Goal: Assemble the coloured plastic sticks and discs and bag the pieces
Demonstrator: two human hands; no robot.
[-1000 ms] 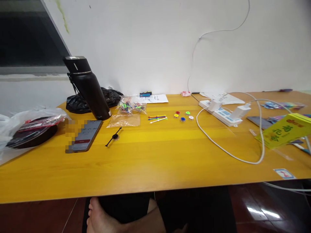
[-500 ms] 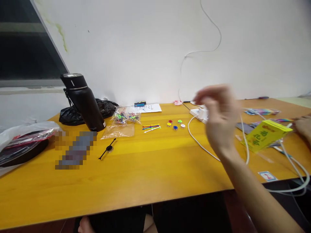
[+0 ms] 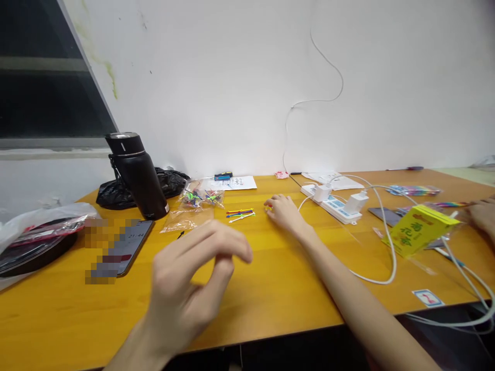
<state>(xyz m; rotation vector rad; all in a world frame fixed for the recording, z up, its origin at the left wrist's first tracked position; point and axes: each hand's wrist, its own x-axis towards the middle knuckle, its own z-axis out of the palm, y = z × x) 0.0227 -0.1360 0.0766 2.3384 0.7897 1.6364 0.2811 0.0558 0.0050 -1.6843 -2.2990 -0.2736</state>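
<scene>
My left hand (image 3: pixel 197 288) is raised over the front of the table, its fingers curved and a gap between thumb and forefinger. I see nothing in it. Behind it shows one tip of the black arrow (image 3: pixel 181 234); the rest is hidden. Farther back, my right hand (image 3: pixel 284 212) rests low on the table with bent fingers around a small yellow disc (image 3: pixel 269 208). That hand covers the other small coloured discs. Just to its left lie several thin plastic arrows (image 3: pixel 240 213) in yellow, blue, red and white.
A phone (image 3: pixel 133 247), a black bottle (image 3: pixel 141 178) and a clear bag of coloured parts (image 3: pixel 199 197) stand or lie at left. To the right are a white power strip (image 3: pixel 340 210), looping cables (image 3: pixel 393 247) and a yellow box (image 3: pixel 421 231). Another person's hand (image 3: pixel 483 216) is at the far right.
My right hand has come down from the air onto the discs. My left hand has risen from below the table edge into view, now blocking most of the black arrow.
</scene>
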